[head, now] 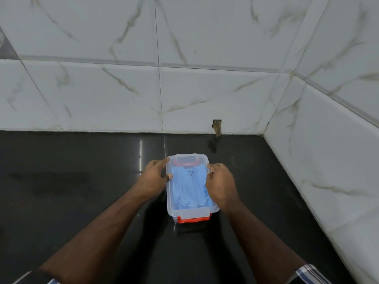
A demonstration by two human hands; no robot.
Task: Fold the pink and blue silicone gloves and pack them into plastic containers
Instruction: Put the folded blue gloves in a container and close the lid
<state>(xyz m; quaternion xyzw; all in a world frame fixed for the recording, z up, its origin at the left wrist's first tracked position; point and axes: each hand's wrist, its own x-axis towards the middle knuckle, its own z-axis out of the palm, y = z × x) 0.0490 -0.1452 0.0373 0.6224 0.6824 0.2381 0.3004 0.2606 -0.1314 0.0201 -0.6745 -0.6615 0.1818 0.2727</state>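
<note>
A clear plastic container [191, 211] with a see-through lid and orange latches at both ends sits on the black countertop, straight ahead. Folded blue gloves [189, 187] show through the lid. My left hand [155, 177] grips the container's left edge, thumb on the lid. My right hand [220, 185] holds the right edge, fingers curled over the lid's rim. No pink gloves are in view.
The glossy black countertop [82, 191] runs to a white marble-tiled wall behind and another on the right, meeting in a corner. A small chipped hole [217, 126] marks the back wall's base.
</note>
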